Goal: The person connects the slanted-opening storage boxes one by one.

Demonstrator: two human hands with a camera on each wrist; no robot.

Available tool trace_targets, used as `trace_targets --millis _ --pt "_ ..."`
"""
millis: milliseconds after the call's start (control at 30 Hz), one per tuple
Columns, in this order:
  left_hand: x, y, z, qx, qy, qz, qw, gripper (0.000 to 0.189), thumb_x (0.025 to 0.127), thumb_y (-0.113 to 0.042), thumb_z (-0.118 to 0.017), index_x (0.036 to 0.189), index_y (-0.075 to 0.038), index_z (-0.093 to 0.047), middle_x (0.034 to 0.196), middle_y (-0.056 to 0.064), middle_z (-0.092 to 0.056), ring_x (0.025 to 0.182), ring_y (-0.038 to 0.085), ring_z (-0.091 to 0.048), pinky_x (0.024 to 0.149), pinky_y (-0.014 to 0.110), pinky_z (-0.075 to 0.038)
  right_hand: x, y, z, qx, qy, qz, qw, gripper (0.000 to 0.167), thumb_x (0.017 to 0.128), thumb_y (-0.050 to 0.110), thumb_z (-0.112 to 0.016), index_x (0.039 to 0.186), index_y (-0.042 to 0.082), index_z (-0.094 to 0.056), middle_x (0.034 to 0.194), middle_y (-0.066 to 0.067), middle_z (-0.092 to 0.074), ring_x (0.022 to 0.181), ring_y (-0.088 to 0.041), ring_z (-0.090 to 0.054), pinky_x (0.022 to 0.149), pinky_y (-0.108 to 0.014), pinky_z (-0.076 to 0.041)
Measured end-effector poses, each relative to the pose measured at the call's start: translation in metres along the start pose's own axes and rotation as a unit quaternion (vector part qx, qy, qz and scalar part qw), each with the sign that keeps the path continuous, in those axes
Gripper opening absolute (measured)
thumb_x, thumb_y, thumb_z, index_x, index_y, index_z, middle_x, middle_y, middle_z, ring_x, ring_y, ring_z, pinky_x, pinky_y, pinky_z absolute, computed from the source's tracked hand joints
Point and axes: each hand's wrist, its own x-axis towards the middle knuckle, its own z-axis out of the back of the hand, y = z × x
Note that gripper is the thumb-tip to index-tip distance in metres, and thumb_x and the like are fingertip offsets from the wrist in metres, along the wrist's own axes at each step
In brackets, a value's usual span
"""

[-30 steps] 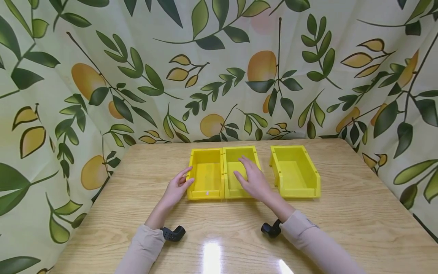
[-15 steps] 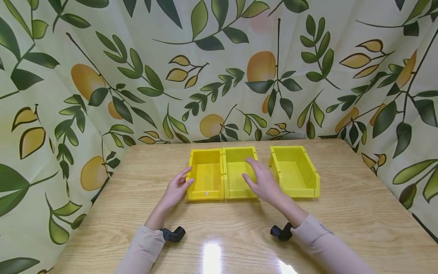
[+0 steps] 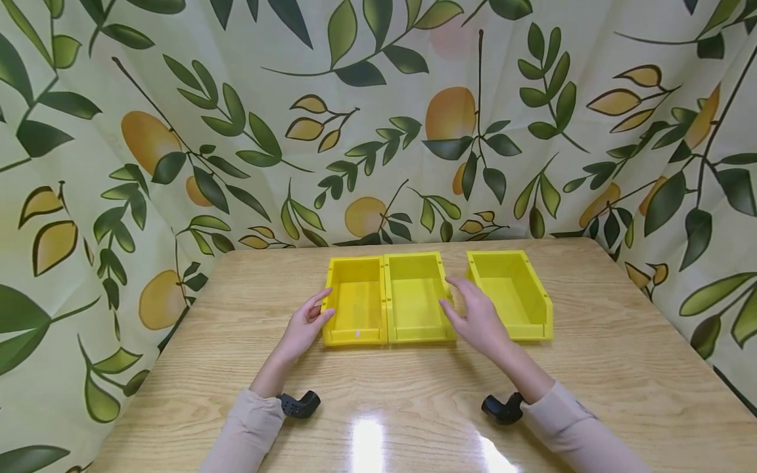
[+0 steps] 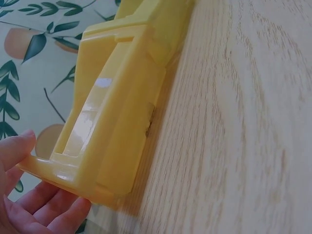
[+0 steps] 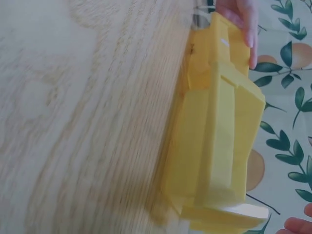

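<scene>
Two yellow plastic storage bins stand side by side, touching along their walls: the darker left bin [image 3: 357,302] and the paler middle bin [image 3: 416,299]. My left hand [image 3: 304,325] grips the left bin's outer side wall; in the left wrist view the thumb [image 4: 18,148] lies over the rim and the fingers curl along the outside. My right hand [image 3: 481,322] is at the middle bin's right wall, fingers loosely spread and fingertips right by the rim. In the right wrist view only some fingertips [image 5: 297,225] show, apart from the bin.
A third yellow bin [image 3: 511,295] stands to the right, a gap away from the middle one and partly behind my right hand. The wooden table [image 3: 378,394] ends at a leaf-and-fruit patterned curtain [image 3: 378,131]. A black camera [image 3: 503,408] sits at my right wrist.
My right hand has moved right, from over the middle bin to beyond its right wall. My left hand and the bins have stayed in place.
</scene>
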Motion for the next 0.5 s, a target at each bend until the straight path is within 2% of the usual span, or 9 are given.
trace_targets --millis 233,500 --pt "-0.001 0.0 0.001 -0.004 0.0 0.0 1.0 0.051 0.101 -0.02 -0.051 0.149 -0.018 -0.036 0.152 0.02 -0.039 0.132 0.034 -0.051 0.107 0.043 -0.048 -0.004 -0.007 0.008 0.016 -0.003 -0.015 0.9998 0.045 0.092 0.017 -0.064 0.13 -0.004 -0.052 0.13 -0.024 -0.058 0.122 -0.041 -0.055 0.102 -0.056 -0.048" --pt "-0.002 -0.001 0.001 -0.004 0.0 0.001 1.0 0.051 0.101 -0.022 -0.051 0.149 -0.017 -0.036 0.15 0.022 -0.043 0.132 0.034 -0.051 0.107 0.043 -0.048 -0.007 -0.026 0.012 0.018 -0.065 -0.013 0.9977 0.04 0.085 0.003 -0.07 0.121 -0.008 -0.057 0.12 -0.027 -0.062 0.111 -0.042 -0.06 0.09 -0.056 -0.054"
